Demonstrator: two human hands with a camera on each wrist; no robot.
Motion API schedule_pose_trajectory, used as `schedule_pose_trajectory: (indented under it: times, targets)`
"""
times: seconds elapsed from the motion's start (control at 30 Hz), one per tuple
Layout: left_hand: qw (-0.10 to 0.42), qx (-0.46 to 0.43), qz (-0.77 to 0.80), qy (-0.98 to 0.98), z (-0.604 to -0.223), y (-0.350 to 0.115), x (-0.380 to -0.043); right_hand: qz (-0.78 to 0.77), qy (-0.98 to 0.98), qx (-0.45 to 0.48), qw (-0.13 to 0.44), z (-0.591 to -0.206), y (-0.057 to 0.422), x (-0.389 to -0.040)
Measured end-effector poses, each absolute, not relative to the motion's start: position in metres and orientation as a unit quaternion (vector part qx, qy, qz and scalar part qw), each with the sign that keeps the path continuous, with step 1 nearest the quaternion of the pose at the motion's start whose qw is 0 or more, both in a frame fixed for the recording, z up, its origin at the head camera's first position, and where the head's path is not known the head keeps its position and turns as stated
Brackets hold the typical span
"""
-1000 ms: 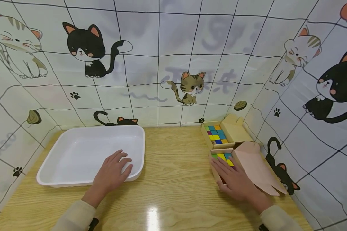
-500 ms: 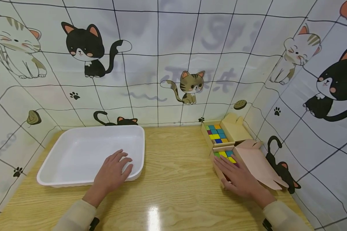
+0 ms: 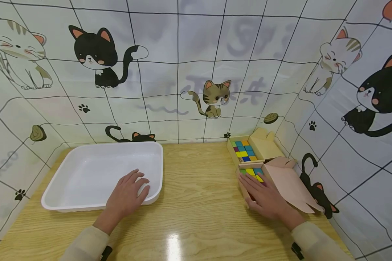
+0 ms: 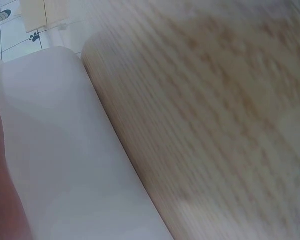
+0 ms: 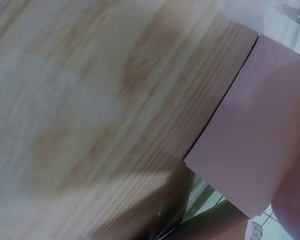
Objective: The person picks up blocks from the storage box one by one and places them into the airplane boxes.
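My right hand (image 3: pixel 267 201) lies with straight fingers over the near cardboard box (image 5: pixel 250 125), whose pink lid (image 3: pixel 290 185) is folded back to the right. Colored blocks (image 3: pixel 250 172) in green, yellow and blue show past the fingertips; the hand covers the rest of the box's contents. In the right wrist view the box's pink side stands on the table, with part of the hand at the right edge. My left hand (image 3: pixel 125 195) rests, fingers loosely spread, over the near right rim of a white plastic tub (image 3: pixel 85 174). Nothing is held in it.
Behind the near box, against its back side, stands a second open box (image 3: pixel 233 159) filled with colored blocks, its yellow lid (image 3: pixel 268 145) laid back. Both boxes are at the right side of the wooden table (image 3: pixel 196 203). Cat-printed sheeting (image 3: pixel 163 47) encloses the table's back and sides.
The near box has slid slightly toward the back with my right hand on it, first a little right, then a little left. My left hand and the tub have stayed in place.
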State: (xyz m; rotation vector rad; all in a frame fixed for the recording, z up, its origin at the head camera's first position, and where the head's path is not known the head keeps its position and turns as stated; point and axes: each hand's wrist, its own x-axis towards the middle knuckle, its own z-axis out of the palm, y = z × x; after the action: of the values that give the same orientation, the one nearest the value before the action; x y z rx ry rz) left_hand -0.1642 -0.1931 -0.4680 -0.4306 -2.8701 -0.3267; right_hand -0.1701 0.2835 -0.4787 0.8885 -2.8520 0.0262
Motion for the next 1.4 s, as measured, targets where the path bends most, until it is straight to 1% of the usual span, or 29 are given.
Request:
schedule_pose_trajectory:
  times: [0.23,0.43,0.6,0.9,1.07,1.27,1.4]
  targets:
    - [0.111,-0.147,-0.111,-0.977,-0.468,-0.194,-0.164,0.008,-0.955,0.291,0.057,-0.479,0.278,-0.173]
    - [0.125,-0.152,-0.115,-0.974,-0.470,-0.195,-0.163,0.008,-0.951,0.302,0.071,-0.479,0.278,-0.174]
    - [0.125,-0.154,-0.114,-0.973,-0.472,-0.195,-0.164,0.012,-0.947,0.311,0.083,-0.478,0.280,-0.174]
    - [0.117,-0.151,-0.117,-0.975,-0.470,-0.192,-0.164,0.009,-0.946,0.314,0.079,-0.479,0.286,-0.174]
    - [0.122,-0.152,-0.116,-0.974,-0.470,-0.191,-0.166,0.009,-0.946,0.315,0.074,-0.478,0.288,-0.175]
    - [0.119,-0.159,-0.123,-0.972,-0.466,-0.191,-0.168,0.048,-0.940,0.329,0.081,-0.465,0.284,-0.179]
    - [0.121,-0.160,-0.124,-0.972,-0.456,-0.195,-0.173,0.062,-0.939,0.325,0.094,-0.442,0.270,-0.189]
